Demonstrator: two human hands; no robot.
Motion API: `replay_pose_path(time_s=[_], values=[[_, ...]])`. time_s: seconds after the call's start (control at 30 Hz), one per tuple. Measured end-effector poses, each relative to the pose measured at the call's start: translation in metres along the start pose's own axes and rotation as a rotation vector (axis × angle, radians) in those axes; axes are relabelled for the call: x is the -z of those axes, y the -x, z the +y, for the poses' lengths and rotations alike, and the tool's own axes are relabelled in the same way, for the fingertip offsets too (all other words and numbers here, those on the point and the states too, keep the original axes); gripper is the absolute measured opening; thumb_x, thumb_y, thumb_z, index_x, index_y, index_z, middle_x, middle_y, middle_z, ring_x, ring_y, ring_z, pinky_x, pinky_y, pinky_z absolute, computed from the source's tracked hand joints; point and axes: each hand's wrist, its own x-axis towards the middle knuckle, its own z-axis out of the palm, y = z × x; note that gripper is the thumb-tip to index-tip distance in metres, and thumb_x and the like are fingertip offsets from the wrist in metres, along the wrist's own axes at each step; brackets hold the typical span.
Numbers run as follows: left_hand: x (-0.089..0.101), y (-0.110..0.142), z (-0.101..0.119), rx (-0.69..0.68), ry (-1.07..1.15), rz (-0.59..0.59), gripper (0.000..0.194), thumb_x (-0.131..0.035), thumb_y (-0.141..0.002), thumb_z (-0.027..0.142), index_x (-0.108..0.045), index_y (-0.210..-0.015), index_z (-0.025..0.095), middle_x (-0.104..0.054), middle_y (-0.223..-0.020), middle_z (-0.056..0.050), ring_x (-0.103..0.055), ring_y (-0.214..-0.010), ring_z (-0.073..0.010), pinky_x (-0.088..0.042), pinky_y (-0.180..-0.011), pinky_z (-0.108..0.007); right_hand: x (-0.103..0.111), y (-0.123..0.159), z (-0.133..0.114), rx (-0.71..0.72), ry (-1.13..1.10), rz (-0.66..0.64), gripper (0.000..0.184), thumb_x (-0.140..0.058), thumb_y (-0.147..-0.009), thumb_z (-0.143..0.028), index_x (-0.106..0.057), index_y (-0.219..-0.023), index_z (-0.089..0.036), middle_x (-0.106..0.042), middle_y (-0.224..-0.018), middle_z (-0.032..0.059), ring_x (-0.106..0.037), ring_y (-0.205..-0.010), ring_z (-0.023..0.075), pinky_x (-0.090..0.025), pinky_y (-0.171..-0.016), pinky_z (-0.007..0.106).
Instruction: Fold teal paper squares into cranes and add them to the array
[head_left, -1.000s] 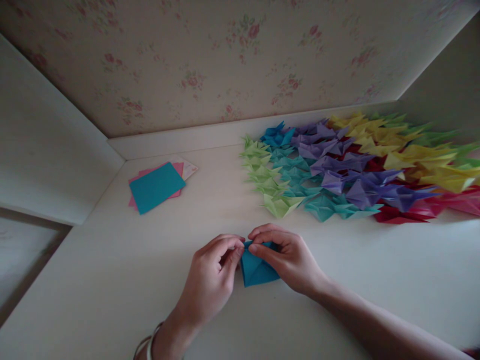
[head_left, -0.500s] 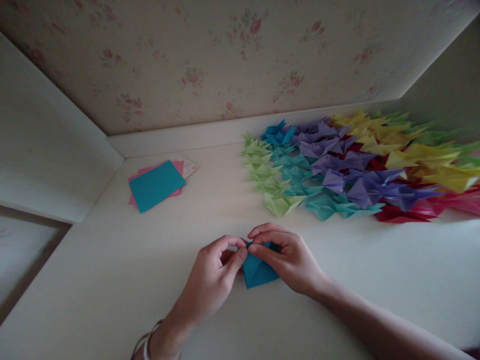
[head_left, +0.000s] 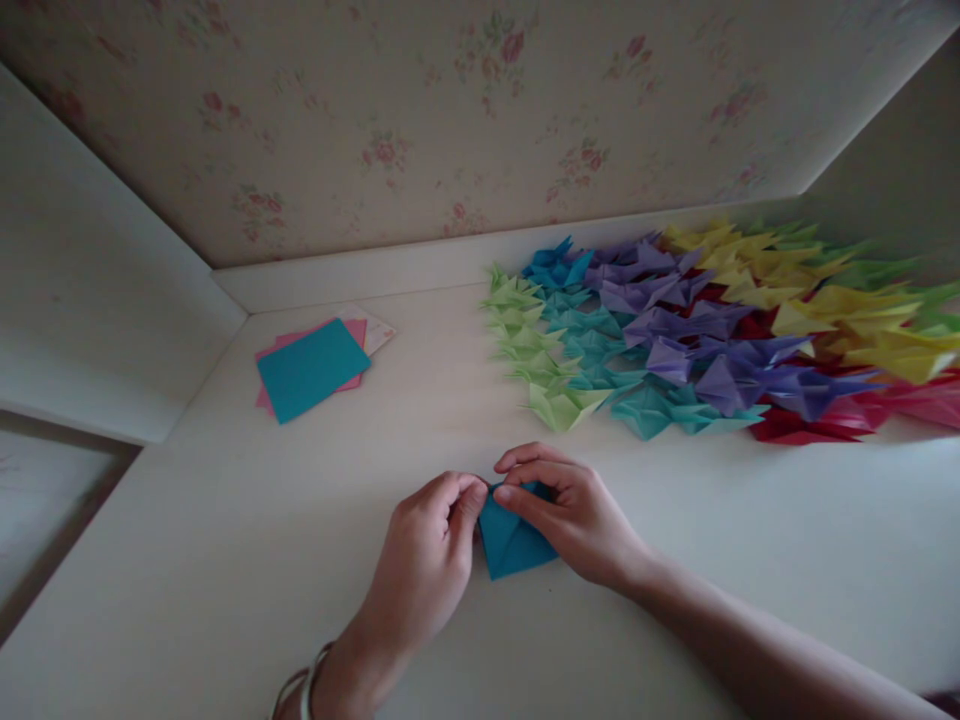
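A folded sheet of blue origami paper (head_left: pixel 514 540) lies on the white table between my hands, with creases running across it. My left hand (head_left: pixel 433 555) pinches its upper left corner between thumb and forefinger. From the other side, my right hand (head_left: pixel 577 515) holds the paper along its top edge, thumb pressed on the face and fingers curled over. The right part of the sheet is hidden beneath that hand.
To the left lies a stack of paper sheets with a blue sheet (head_left: pixel 313 371) on top of pink ones. Rows of folded paper cranes (head_left: pixel 660 320) in green, teal, purple, yellow and red fill the right back. A flowered wall (head_left: pixel 420 120) rises behind, and a white panel (head_left: pixel 97 260) stands left.
My left hand has shifted slightly left, its thumb and forefinger closing together at the paper's corner. The right hand has barely moved, and the paper has turned or slid slightly left.
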Motion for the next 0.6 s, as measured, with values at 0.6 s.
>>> replay_pose_path(time_s=[0.6], values=[[0.0041,-0.0047,-0.0033,0.047,0.161,0.032,0.024,-0.06,-0.091,0.036,-0.074,-0.099,0.019,-0.077,-0.088,-0.005,-0.071,-0.077,-0.02,-0.055,-0.067,-0.026,0.0012,-0.0014,-0.0001,-0.133,-0.046,0.031,0.02,-0.069,-0.085,-0.039,-0.072,-0.088,-0.019,-0.068,-0.075,0.0022,-0.06,-0.067,0.0155,-0.045,-0.058,0.024]])
